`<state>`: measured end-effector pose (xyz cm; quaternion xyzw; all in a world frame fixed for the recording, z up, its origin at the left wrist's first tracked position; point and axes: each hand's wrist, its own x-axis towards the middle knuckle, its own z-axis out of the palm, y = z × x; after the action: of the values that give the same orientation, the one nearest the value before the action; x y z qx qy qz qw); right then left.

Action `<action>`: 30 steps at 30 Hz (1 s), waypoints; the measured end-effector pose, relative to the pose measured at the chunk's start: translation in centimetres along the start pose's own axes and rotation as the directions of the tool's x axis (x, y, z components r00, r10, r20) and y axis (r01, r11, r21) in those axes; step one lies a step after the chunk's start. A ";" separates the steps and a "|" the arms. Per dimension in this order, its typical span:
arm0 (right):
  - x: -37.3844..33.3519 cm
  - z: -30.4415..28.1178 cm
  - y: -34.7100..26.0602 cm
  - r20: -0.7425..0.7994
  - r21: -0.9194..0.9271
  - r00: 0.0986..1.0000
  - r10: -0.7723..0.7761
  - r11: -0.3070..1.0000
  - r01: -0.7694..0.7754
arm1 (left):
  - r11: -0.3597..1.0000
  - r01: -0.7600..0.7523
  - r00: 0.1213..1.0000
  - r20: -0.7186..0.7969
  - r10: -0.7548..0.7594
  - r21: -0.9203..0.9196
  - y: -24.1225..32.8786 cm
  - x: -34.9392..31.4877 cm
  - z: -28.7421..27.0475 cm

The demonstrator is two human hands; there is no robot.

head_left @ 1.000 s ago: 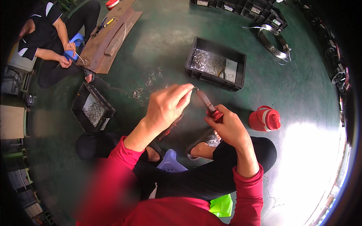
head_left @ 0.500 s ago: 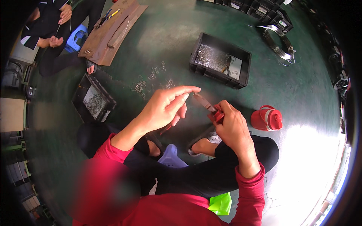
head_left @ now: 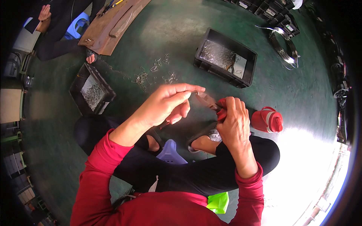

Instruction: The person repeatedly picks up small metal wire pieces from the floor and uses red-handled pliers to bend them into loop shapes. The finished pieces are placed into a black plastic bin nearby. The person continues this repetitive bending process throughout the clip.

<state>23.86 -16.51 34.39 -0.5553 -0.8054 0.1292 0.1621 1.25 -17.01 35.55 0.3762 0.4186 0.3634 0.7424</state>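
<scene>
Green floor (head_left: 171, 49) spreads under everything in the head view, with a black crate (head_left: 222, 75) of small metal pieces on the far side, right of the middle, and a second crate (head_left: 104, 81) on the left. Between the two, loose bent wires (head_left: 141, 78) lie scattered on the floor; a wire coil (head_left: 288, 58) rests at the far right, and a red jug (head_left: 263, 120) stands to the right of the hands.

In front of the person, a short, thin wire piece (head_left: 194, 92) sits between the hands. The left hand (head_left: 166, 104) has thumb and forefinger pinched on it, the forefinger reaching out to the right and the other fingers curled beneath. The right hand (head_left: 234, 122) is wrapped around the red handles of the pliers (head_left: 207, 101). Their long axis slants from the right hand toward the far left, so the tip meets the region just beside the left fingertips. The wire piece thus lies far and left of the right hand's grip, and the left hand is the nearer, touching it. Blur hides the wire's own direction, and whether the pliers' jaws close on it I cannot tell.
</scene>
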 end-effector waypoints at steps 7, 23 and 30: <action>0.3 -0.2 0.8 0.113 0.200 0.994 -0.003 0.980 -0.020 | 0.924 -0.123 0.983 -0.083 0.163 0.361 -0.4 0.0 0.5; 0.4 -0.8 0.1 0.619 0.467 0.784 0.045 0.782 -0.414 | 0.966 0.048 0.999 0.014 -0.045 -0.254 -1.9 -0.6 -1.5; 0.0 0.5 0.8 0.665 0.480 0.747 0.020 0.755 -0.447 | 0.957 0.091 0.993 -0.045 -0.107 -0.276 -3.0 -0.1 -1.6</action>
<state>24.37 -16.21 33.61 -0.4990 -0.6440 0.5786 0.0390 0.43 -18.04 32.39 0.2376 0.4048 0.3911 0.7917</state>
